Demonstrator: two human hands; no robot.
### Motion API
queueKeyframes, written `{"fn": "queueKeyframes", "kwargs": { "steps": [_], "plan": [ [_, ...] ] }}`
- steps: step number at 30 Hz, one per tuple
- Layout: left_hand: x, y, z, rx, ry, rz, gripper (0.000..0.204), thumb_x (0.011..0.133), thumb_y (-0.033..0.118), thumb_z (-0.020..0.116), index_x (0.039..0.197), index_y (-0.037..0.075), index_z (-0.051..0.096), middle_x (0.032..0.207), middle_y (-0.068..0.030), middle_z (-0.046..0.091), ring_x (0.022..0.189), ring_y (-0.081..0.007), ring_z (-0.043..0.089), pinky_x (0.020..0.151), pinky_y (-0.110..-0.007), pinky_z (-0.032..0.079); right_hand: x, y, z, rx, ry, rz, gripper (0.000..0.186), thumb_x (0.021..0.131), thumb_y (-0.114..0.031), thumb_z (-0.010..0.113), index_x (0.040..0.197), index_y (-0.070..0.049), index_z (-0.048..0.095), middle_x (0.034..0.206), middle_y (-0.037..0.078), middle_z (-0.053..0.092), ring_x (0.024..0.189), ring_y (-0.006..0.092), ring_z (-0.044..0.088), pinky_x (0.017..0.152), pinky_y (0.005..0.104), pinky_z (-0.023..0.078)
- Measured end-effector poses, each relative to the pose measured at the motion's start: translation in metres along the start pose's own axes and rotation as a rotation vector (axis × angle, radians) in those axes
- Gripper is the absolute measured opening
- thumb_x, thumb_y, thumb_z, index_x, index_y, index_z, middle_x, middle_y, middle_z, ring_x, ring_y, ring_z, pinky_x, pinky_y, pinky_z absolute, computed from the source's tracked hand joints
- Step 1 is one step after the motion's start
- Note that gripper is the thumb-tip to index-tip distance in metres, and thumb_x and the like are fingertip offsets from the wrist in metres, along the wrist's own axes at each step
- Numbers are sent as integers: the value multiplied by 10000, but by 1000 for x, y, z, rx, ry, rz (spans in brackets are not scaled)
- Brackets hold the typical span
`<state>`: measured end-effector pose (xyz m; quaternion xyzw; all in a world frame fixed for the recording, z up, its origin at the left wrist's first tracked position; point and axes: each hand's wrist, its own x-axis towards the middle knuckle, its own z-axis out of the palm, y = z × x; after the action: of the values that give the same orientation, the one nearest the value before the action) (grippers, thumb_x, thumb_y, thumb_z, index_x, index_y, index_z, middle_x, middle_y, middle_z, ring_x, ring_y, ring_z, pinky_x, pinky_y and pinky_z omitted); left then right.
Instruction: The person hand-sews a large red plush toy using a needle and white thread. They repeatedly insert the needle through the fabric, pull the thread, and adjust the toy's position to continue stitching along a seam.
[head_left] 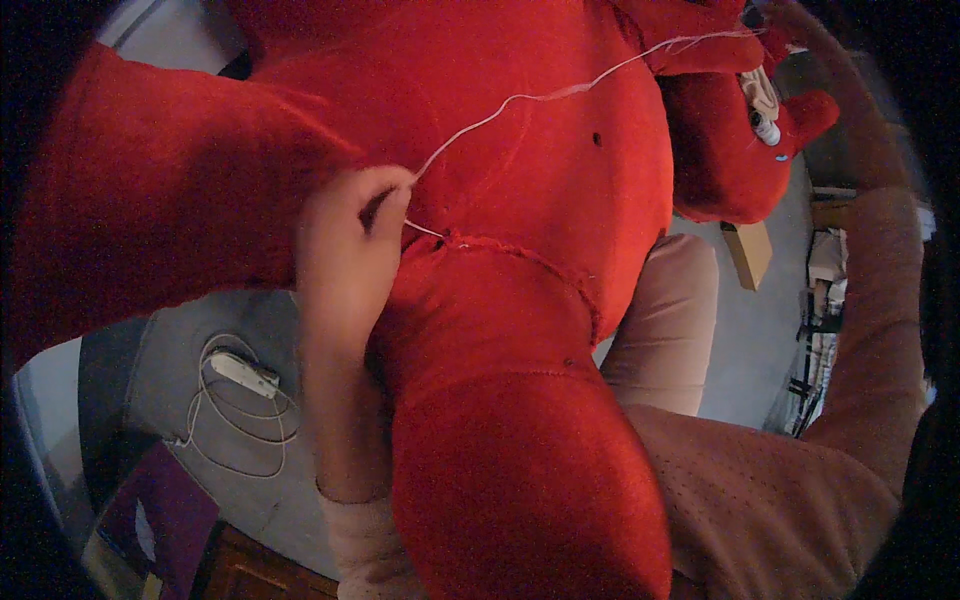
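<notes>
A large red plush toy [480, 130] fills the middle of the view, with a stuffed limb [520, 480] pointing toward me. A rough stitched seam [530, 258] joins this limb to the body. My left hand [350, 250] is closed in a pinch on a white thread [512, 98], just above the seam's left end. From there the thread runs up and right across the body, fraying into loose strands at the top right. My right arm [870, 300] stretches up along the right side; its hand [785, 20] is dim at the upper edge, fingers not clear.
The toy's head [725, 150] hangs at the upper right, above a cardboard piece [750, 255]. On the grey floor at left lies a white power strip [245, 372] with a coiled cord. A purple item [165, 510] and a brown wooden piece [260, 570] are at lower left.
</notes>
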<state>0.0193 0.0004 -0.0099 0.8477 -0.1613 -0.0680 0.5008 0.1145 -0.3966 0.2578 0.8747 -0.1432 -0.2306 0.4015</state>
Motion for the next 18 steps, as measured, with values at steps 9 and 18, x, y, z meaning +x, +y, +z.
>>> {"fn": "queueKeyframes", "kwargs": {
  "steps": [9, 18],
  "plan": [
    [-28, -5, -14, 389, 363, -84, 130, 797, 155, 704, 900, 78, 683, 686, -75, 622, 606, -175, 602, 559, -301, 466, -42, -160, 21, 1013, -196, -928, 188, 925, -142, 477, 1047, -17, 547, 865, 74, 567, 721, 190, 560, 679, 328, 472],
    [-34, 14, -16, -64, 73, -67, 107, 797, 155, 707, 844, 60, 693, 736, -80, 669, 621, -192, 625, 574, -314, 483, -71, -220, 15, 1068, -372, -1231, 132, 860, -59, 602, 941, 44, 615, 737, 109, 647, 569, 170, 621, 526, 306, 504]
  ]
}}
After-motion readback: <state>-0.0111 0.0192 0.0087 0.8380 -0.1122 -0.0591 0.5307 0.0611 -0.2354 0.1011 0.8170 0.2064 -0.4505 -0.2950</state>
